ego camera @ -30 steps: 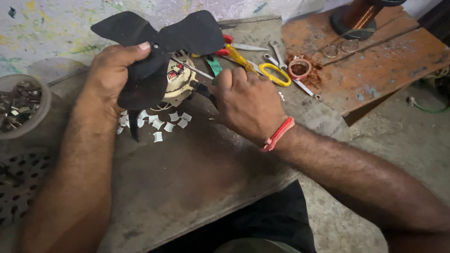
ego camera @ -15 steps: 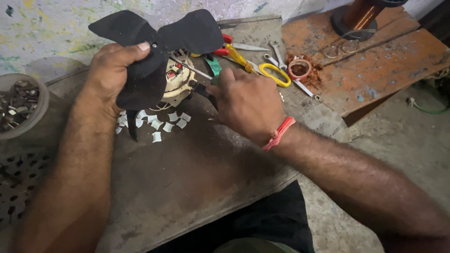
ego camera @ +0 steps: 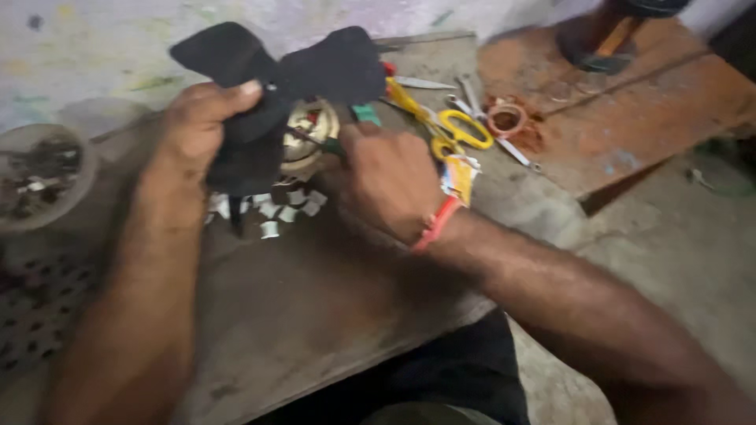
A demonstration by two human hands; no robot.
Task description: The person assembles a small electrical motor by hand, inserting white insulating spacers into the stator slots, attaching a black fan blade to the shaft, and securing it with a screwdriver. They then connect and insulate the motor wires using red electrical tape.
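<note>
Near the counter's point(ego camera: 299, 315) front edge, small white scraps point(ego camera: 272, 208) lie scattered. Just behind, the left hand point(ego camera: 197, 130) grips a black fan's point(ego camera: 268, 86) blade; the right hand point(ego camera: 386, 177) clenches a tool at its hub. A slip could jab fingers. Yellow scissors point(ego camera: 453, 126) lie farther back.

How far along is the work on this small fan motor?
Looks done: small white scraps lie on the workbench under the piece. In hand: the left hand grips the black fan blades, while the right hand works a thin tool at the motor. Left: the motor is exposed; the yellow-handled scissors lie aside.
</note>
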